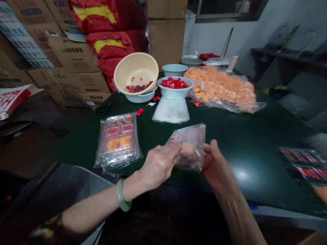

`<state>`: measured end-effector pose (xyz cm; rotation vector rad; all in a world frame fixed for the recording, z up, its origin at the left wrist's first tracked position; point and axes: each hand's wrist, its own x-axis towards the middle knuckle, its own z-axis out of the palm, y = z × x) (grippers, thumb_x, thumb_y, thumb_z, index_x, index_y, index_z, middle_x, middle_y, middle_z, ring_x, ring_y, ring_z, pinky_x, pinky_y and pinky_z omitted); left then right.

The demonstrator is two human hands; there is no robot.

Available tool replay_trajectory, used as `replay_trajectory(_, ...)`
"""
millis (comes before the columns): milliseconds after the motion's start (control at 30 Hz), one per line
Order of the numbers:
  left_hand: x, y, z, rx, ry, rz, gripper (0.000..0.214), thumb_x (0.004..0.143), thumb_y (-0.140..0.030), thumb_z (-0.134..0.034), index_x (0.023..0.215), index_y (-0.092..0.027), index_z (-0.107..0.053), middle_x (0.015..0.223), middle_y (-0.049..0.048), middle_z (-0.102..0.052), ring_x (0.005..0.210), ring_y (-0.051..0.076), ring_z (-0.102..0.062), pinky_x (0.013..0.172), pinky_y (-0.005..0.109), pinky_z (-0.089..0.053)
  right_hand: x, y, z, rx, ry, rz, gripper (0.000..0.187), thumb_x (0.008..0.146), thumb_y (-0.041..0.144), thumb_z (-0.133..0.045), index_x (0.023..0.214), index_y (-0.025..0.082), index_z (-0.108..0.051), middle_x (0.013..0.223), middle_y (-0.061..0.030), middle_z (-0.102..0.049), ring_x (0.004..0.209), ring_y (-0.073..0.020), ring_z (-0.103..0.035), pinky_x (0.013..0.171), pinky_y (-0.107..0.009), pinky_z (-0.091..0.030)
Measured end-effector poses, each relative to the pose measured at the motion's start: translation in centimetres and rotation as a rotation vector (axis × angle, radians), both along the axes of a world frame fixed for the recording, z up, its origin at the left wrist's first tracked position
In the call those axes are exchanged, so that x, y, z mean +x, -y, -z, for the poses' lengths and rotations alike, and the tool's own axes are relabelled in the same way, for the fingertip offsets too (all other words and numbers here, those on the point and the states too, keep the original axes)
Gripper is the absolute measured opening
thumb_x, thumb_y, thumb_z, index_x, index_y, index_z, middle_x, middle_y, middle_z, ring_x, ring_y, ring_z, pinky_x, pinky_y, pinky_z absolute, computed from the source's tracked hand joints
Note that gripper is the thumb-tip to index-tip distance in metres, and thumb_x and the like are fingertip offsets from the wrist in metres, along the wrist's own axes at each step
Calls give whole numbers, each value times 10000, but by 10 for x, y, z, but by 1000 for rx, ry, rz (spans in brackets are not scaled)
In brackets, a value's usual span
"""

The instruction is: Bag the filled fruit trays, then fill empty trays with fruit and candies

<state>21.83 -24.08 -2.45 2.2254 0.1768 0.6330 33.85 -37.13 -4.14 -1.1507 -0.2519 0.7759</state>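
Observation:
My left hand (162,162), with a pale green bangle on its wrist, is closed on the left side of a clear plastic bag (193,145). Inside the bag I make out something orange and a bit of red, blurred by the film. My right hand (215,164) grips the bag's right edge, its thumb pointing up and its fingertips partly behind the film. The bag is tilted above the front of the green table (225,131). To the left lies a stack of filled clear packets (119,141), showing orange pieces and red sachets.
Behind the bag are a sheaf of flat clear bags (171,113), a bowl of red sachets (173,93), a tilted cream basin (128,68) and a big bag of orange pieces (225,87). More packets (315,172) lie right. Scissors (104,109) sit near the left edge.

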Motion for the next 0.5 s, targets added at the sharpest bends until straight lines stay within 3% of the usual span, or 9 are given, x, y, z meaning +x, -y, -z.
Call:
replay_trajectory(100, 6, -8, -29, -492, 109, -133, 232, 771, -317, -637, 923, -155, -705, 821, 62, -698, 756, 191, -636, 737, 285, -488, -3, -8, -19, -18, 629, 185, 496, 849, 520, -449, 1227, 200, -486, 1133, -128, -623, 1013, -245, -598, 733, -389, -520)
replay_trajectory(167, 6, -10, -40, -831, 148, -130, 243, 696, -322, -715, 832, -121, -705, 710, 40, -681, 631, 143, -608, 625, 239, -493, -11, -16, -26, -143, 1129, 329, 492, 845, 409, -516, 1286, 199, -453, 1290, -144, -522, 1197, -282, -469, 921, -477, -425)
replay_trajectory(233, 3, -11, -44, -1049, 204, -112, 221, 643, -281, -765, 776, -118, -697, 688, 20, -676, 581, 100, -588, 577, 195, -485, -21, -23, -29, -282, 1488, 405, 470, 846, 339, -532, 1284, 181, -473, 1354, -162, -459, 1258, -325, -388, 987, -539, -332)
replay_trajectory(333, -5, -12, -40, -1163, 252, -97, 179, 632, -230, -780, 752, -132, -692, 694, 3, -680, 589, 79, -597, 587, 163, -488, -34, -26, -28, -384, 1710, 448, 416, 854, 283, -528, 1257, 183, -505, 1320, -168, -491, 1230, -346, -414, 949, -536, -356)
replay_trajectory(500, -11, -12, -30, -1189, 286, -104, 220, 598, -249, -803, 739, -125, -687, 669, 16, -683, 582, 103, -623, 585, 178, -510, -44, -16, -26, -340, 1800, 518, 342, 843, 219, -539, 1185, 205, -532, 1233, -151, -562, 1185, -324, -469, 899, -473, -397)
